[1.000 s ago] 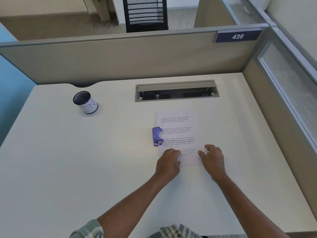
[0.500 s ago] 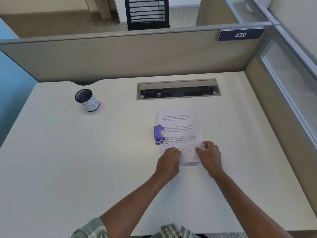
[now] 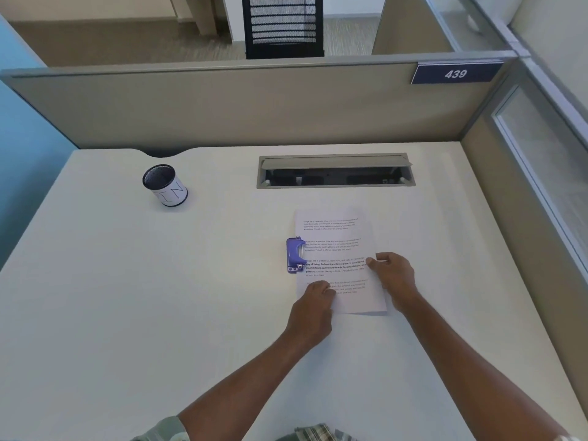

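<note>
Hole punch sitting at 9 o'clock edge of paper, mesh cup standing at 10 o'clock on surface. Your left grip pinching paper at 7 o'clock, right grip pinching at 3 o'clock.

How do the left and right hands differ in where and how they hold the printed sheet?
The left hand grips the printed sheet at its left edge, near the bottom; the right hand grips the right edge, farther up. The left hand's fingers curl knuckles-up over the page; the right hand's thumb lies on top, pointing inward. Both hold the same sheet.
</note>
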Available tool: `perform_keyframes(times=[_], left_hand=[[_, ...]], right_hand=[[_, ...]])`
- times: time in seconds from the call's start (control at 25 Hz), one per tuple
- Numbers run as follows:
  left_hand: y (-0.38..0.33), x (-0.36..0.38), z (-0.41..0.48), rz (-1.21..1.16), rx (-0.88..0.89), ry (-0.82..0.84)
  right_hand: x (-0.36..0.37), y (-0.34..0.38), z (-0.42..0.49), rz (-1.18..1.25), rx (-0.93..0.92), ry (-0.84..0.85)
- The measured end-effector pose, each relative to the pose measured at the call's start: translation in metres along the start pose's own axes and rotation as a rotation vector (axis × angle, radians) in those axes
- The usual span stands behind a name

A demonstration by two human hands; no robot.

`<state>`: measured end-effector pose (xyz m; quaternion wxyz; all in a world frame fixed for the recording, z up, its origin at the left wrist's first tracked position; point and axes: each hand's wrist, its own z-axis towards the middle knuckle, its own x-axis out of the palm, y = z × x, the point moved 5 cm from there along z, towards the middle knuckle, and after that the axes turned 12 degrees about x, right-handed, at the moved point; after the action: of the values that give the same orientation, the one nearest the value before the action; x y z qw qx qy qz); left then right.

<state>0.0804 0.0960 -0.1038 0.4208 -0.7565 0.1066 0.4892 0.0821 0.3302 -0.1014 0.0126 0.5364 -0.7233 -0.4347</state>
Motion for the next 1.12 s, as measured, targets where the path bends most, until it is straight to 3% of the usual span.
perform_keyframes(times=[0.4,0.8,1.12], left_hand=[[-0.001,-0.004,0.003,-0.031,-0.048,0.003],[-0.012,-0.008,-0.007,-0.299,-0.156,-0.120],[0.015,-0.032,-0.005,-0.686,-0.487,-0.383]], right_hand=[[0.003,0.008,0.024,0.037,0.091,0.175],[-0.008,-0.001,0.027,0.134,0.094,0.224],[-0.044,-0.008,0.036,0.178,0.103,0.234]])
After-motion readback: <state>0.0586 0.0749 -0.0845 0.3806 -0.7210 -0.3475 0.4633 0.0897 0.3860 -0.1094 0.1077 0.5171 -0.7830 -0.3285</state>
